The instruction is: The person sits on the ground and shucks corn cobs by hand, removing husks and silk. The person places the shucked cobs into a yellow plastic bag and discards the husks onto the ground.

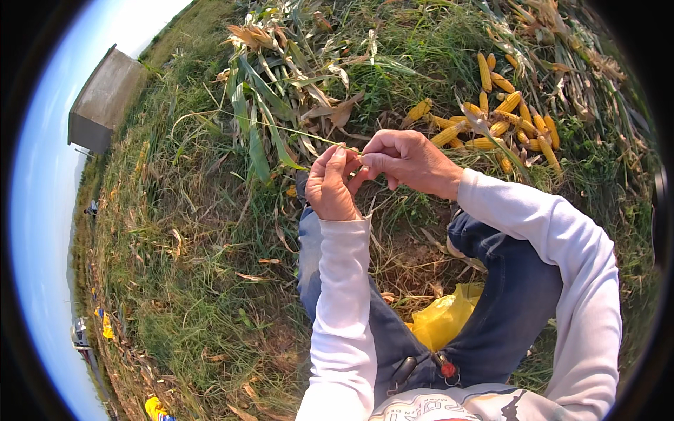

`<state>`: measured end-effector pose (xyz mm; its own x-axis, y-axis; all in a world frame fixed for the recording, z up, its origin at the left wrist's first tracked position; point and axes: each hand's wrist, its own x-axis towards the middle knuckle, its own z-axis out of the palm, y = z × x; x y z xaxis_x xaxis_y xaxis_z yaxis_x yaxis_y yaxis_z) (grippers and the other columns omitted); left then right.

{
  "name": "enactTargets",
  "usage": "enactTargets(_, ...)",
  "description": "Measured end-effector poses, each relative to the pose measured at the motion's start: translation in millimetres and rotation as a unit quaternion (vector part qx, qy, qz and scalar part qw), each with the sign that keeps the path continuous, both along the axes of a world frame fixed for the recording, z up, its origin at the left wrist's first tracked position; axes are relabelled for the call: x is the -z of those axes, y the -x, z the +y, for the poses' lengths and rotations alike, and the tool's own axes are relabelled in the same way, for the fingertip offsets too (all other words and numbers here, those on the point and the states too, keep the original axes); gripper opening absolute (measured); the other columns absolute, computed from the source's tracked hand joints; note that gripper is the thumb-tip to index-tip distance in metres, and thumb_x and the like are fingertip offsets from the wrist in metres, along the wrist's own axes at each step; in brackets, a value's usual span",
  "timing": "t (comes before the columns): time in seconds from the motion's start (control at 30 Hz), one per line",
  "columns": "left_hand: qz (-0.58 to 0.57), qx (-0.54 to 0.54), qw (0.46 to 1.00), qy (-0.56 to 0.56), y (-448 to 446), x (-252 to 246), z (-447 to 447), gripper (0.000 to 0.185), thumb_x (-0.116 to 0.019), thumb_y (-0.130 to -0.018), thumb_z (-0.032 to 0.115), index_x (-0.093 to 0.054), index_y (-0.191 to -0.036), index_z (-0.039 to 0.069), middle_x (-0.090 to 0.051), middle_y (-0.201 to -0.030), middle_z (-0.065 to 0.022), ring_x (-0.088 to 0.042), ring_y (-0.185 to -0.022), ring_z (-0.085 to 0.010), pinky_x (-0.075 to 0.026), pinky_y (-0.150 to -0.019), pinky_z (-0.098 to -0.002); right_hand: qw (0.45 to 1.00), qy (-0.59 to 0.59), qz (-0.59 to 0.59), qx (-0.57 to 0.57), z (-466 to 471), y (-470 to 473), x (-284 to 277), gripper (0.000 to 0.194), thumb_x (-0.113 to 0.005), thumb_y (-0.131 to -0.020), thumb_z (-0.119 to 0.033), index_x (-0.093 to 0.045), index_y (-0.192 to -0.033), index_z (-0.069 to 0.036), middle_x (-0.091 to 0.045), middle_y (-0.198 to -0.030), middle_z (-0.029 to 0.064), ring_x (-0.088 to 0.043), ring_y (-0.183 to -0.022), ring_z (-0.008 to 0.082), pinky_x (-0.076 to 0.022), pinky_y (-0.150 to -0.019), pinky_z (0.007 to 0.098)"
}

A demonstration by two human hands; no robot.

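Note:
My left hand [335,184] and my right hand [408,160] meet above the ground in front of my knees. Both pinch a thin green grass stem [295,130] between thumb and fingers, and it runs off to the upper left. Bare yellow corn cobs [497,126] lie heaped in the grass beyond my right hand. Past my left hand lies a bundle of cut corn stalks [268,94] with green and dry leaves. A yellow plastic bag [445,318] rests on the ground between my legs.
More cut corn stalks [568,58] lie at the upper right. Grass and dry husks cover the ground at left. Farther off stand a plain building [105,94] and a white vehicle [80,334]. Yellow sacks [155,408] lie at the lower left.

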<state>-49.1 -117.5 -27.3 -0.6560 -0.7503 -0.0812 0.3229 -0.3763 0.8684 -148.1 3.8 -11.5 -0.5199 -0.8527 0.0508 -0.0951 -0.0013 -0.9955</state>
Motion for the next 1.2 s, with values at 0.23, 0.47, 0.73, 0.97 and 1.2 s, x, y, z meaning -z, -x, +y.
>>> enactTargets(0.23,0.016,-0.013,1.000,-0.013,2.1,0.0,-0.2,0.015,-0.065,-0.091,0.013,-0.066,-0.102,0.004,-0.068,-0.086,-0.0056,-0.064,-0.073,-0.0105,-0.056,-0.058,-0.0230,0.998,-0.021,0.059,0.024,-2.7,-3.4,0.3,0.018,-0.063,-0.093,-0.018,-0.063,-0.097,-0.001,-0.066,-0.079,0.0033,-0.059,-0.059,0.0067,-0.0498,-0.055,0.0232)
enactTargets(0.47,0.016,-0.012,1.000,0.002,0.0,-0.4,-2.5,0.015,-0.064,-0.090,0.013,-0.066,-0.101,0.003,-0.069,-0.086,-0.0065,-0.064,-0.072,-0.0108,-0.056,-0.057,-0.0227,0.988,-0.043,0.136,0.053,-5.8,-3.6,5.2,0.018,-0.064,-0.093,-0.020,-0.063,-0.094,-0.003,-0.067,-0.076,0.0036,-0.061,-0.056,0.0088,-0.0488,-0.054,0.0258)
enactTargets(0.73,0.016,-0.005,1.000,0.000,-1.0,-0.2,-4.3,0.017,-0.063,-0.089,0.011,-0.065,-0.102,0.000,-0.070,-0.088,-0.0101,-0.067,-0.073,-0.0141,-0.058,-0.058,-0.0253,0.984,-0.042,0.163,0.053,-4.4,-2.4,3.9,0.022,-0.064,-0.093,-0.025,-0.063,-0.094,-0.003,-0.066,-0.072,0.0031,-0.062,-0.057,0.0096,-0.0490,-0.054,0.0264)
enactTargets(0.97,0.005,-0.003,1.000,0.008,-0.5,1.2,-5.6,0.017,-0.063,-0.090,0.013,-0.064,-0.102,0.001,-0.069,-0.086,-0.0094,-0.065,-0.072,-0.0134,-0.057,-0.058,-0.0251,0.986,-0.039,0.161,0.033,-3.1,-3.3,1.9,0.023,-0.061,-0.095,-0.027,-0.063,-0.095,-0.005,-0.066,-0.073,0.0021,-0.063,-0.057,0.0100,-0.0496,-0.054,0.0260)
enactTargets(1.2,0.014,0.005,1.000,0.005,1.6,4.4,-6.0,0.017,-0.062,-0.090,0.013,-0.062,-0.102,0.000,-0.068,-0.085,-0.0087,-0.064,-0.070,-0.0128,-0.057,-0.057,-0.0246,0.987,-0.041,0.155,0.012,-1.4,-4.3,-1.0,0.025,-0.051,-0.100,-0.026,-0.062,-0.098,-0.004,-0.066,-0.073,0.0031,-0.062,-0.057,0.0098,-0.0497,-0.055,0.0264)
